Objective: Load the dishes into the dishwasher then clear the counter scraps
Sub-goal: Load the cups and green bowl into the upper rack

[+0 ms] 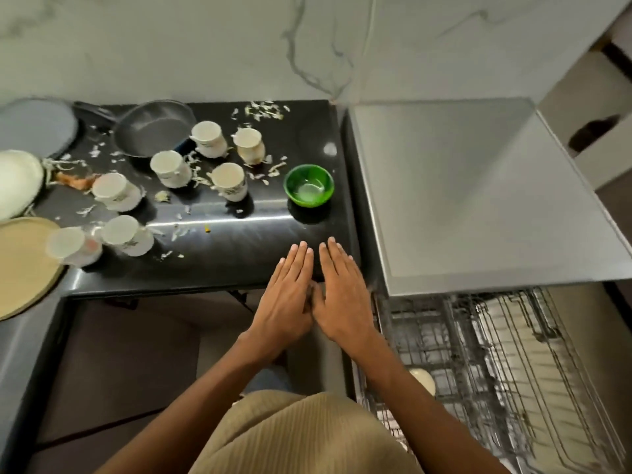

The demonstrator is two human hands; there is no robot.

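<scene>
My left hand [286,295] and my right hand [342,295] lie flat side by side, fingers straight, over the front edge of the black counter [239,265], holding nothing. A green bowl [308,185] stands just beyond my fingertips. Several white cups [229,181] stand or lie tipped across the middle and left of the counter. A grey pan [154,130] sits at the back. Vegetable scraps [265,111] are scattered among the dishes. To the right, the wire dishwasher rack [496,364] is pulled out, with one pale dish [422,379] at its left side.
A grey plate [34,126], a white plate [17,181] and a tan plate [24,265] sit at the counter's left end. A steel dishwasher top [461,200] lies right of the counter. Marble wall behind. Drawers [588,128] at far right.
</scene>
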